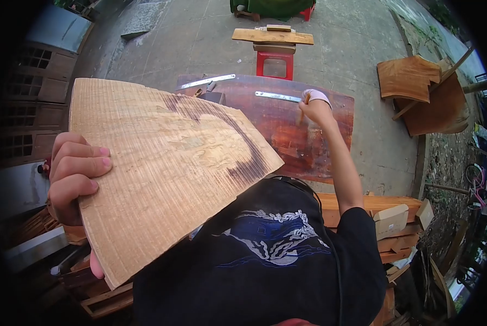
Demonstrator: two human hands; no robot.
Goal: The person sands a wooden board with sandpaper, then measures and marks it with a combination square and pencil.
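My left hand (75, 179) is closed around the left edge of a pale wooden board (162, 157), its fingers lying on the upper face. The board is tilted up toward me, with rough saw lines and a dark curved stain on its right side. Out over the reddish-brown table (303, 146), my right hand (318, 110) is closed on a short brown stick-like piece (301, 113), too blurred to name. A whitish-pink thing (317, 96) shows against the far side of that hand. Just left of it lies a metal ruler (277, 96).
On the table's far left are a second metal strip (206, 81) and a dark block (215, 98). Beyond stands a red stool (275, 64) bearing planks (273, 37). Large wood slabs (409, 79) lean at the right; stacked timber (395, 205) lies close on my right.
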